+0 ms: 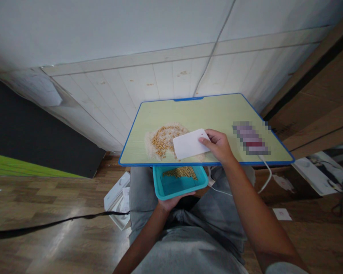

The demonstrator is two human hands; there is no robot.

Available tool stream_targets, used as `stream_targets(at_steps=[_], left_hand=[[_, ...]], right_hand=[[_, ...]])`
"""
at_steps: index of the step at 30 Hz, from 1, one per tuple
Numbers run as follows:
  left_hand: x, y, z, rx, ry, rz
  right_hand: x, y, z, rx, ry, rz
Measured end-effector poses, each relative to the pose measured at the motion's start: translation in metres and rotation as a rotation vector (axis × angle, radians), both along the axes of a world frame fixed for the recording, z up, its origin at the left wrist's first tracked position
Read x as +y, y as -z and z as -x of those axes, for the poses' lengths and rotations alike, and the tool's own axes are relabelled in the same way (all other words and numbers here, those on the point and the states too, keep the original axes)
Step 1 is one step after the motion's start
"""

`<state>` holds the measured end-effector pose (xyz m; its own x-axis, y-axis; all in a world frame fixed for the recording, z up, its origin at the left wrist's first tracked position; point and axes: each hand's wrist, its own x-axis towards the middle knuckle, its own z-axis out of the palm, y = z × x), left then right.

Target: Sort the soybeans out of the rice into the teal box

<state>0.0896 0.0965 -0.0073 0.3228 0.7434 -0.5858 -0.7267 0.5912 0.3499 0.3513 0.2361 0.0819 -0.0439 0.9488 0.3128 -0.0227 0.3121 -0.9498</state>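
Observation:
My right hand [217, 144] pinches a flat white card [190, 144] with a small hole near one corner. The card is tilted over the right side of a pile of pale grains [175, 128] and yellow round beans [160, 141] on the table. Below the table's front edge, my left hand [173, 201] supports a turquoise plastic tub [180, 187] from underneath, its fingers partly hidden by the tub. Several beans [181, 172] lie inside the tub, along its far side.
The small table [217, 110] has a blue rim and stands against a white panelled wall [143, 82]. A pixelated object [250, 137] with a white cable [270, 176] lies on its right. An open white box [118, 201] is on the floor; cardboard boxes [322, 102] stand right.

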Motion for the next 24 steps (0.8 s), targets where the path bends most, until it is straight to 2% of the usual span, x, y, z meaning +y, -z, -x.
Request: stream_targets(at_steps=[5, 11, 16, 18, 22, 24], left_hand=[[0.001, 0.0, 0.0, -0.012, -0.007, 0.016], [0.001, -0.005, -0.001, -0.003, -0.035, 0.064], [0.001, -0.007, -0.002, 0.062, 0.007, 0.056], [0.001, -0.004, -0.001, 0.079, 0.006, 0.028], [0.0, 0.002, -0.001, 0.028, -0.023, 0.03], [0.0, 0.003, 0.0, 0.012, -0.027, 0.04]], right_hand=[[-0.001, 0.0, 0.0, 0.0, -0.039, 0.033], [0.0, 0.001, -0.001, -0.005, 0.004, 0.03], [0.0, 0.004, 0.002, -0.034, -0.043, 0.04], [0.0, 0.004, 0.002, -0.036, -0.009, 0.036], [0.002, 0.001, -0.003, -0.039, 0.172, -0.004], [0.003, 0.0, -0.005, -0.043, 0.219, -0.018]])
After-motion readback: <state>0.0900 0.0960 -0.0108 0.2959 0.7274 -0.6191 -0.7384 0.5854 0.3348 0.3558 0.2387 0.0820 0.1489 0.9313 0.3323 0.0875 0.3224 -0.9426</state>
